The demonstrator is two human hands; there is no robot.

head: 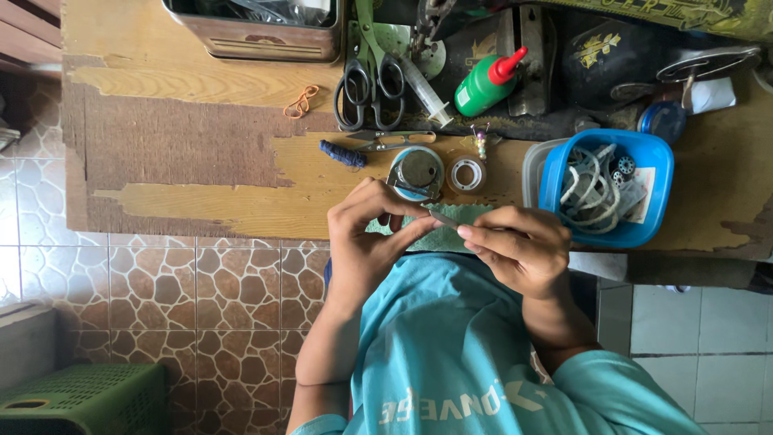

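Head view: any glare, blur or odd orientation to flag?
Head view: soft daylight, no harsh shadows; frame appears upside down, the wearer's torso at the bottom. Hands sharp: left hand and right hand pinch a thin strip. Mild glare on the floor tiles.

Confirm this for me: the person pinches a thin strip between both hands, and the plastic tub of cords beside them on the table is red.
One detail is wrong: the plastic tub is blue, not red, as the head view shows. The rest holds: the left hand and right hand pinch a thin strip between them, and the tub with its cords sits beside them on the table.
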